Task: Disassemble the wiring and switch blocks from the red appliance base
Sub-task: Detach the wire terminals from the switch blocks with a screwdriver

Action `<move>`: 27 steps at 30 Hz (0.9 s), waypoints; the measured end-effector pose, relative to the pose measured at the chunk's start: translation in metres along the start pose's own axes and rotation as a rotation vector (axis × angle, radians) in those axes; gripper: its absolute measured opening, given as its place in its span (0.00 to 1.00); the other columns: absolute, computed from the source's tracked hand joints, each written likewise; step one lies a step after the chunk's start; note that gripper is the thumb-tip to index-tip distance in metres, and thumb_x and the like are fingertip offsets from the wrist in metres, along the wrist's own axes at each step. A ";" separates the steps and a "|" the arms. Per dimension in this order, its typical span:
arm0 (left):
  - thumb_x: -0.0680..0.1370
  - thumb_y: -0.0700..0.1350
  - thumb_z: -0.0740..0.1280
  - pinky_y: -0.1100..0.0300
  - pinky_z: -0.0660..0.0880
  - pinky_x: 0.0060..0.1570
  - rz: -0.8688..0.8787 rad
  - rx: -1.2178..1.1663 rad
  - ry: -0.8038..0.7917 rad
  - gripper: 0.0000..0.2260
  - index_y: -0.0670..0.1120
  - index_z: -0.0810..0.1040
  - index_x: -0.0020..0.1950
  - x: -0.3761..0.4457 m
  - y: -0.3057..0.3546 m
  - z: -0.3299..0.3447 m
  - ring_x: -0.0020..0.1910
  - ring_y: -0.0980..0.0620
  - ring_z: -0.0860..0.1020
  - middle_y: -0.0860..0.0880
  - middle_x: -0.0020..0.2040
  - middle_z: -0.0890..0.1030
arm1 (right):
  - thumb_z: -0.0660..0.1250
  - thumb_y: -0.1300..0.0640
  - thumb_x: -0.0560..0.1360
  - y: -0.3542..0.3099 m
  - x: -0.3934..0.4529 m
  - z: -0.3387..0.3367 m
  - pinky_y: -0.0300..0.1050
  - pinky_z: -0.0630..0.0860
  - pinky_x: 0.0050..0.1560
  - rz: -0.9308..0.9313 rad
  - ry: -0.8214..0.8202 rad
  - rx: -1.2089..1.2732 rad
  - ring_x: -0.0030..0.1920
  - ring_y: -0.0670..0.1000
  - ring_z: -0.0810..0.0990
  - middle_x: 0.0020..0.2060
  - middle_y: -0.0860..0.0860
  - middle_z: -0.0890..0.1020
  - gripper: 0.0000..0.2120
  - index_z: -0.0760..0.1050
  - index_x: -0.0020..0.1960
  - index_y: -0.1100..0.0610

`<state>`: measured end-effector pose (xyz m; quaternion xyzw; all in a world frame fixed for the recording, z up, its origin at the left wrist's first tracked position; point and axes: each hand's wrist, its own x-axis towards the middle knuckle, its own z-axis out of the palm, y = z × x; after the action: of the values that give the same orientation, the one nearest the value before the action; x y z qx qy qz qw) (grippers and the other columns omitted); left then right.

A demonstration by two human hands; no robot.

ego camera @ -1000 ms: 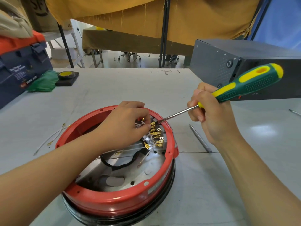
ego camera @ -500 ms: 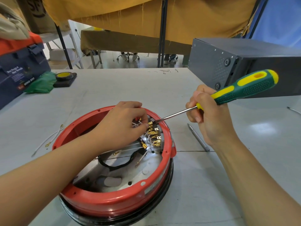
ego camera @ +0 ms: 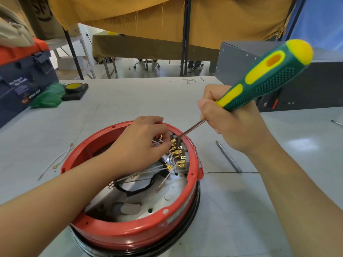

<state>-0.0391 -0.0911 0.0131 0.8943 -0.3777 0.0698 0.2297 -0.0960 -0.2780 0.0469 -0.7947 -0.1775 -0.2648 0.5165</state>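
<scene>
the red base [ego camera: 130, 236] sits on the worktop [ego camera: 241, 210] at 6 o'clock. the left hand [ego camera: 141, 145] pinches white wires [ego camera: 157, 143] inside it; the right hand [ego camera: 232, 123] grips a screwdriver [ego camera: 267, 75], tip at the brass terminals [ego camera: 178, 153].

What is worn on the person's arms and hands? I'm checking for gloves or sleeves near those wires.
Nothing shows: the left hand and right hand are bare, with no gloves, rings or watch. Both forearms are bare too, with no sleeves in view.
</scene>
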 end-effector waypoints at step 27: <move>0.77 0.48 0.63 0.62 0.60 0.57 0.003 0.053 0.007 0.04 0.53 0.77 0.46 0.001 -0.002 0.000 0.69 0.53 0.64 0.51 0.68 0.71 | 0.57 0.61 0.70 0.042 -0.007 -0.004 0.35 0.58 0.25 0.258 0.192 0.521 0.20 0.46 0.58 0.18 0.46 0.63 0.16 0.68 0.24 0.52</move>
<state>-0.0375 -0.0905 0.0130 0.8993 -0.3762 0.0834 0.2071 -0.0795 -0.2988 0.0135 -0.6229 -0.0875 -0.2166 0.7466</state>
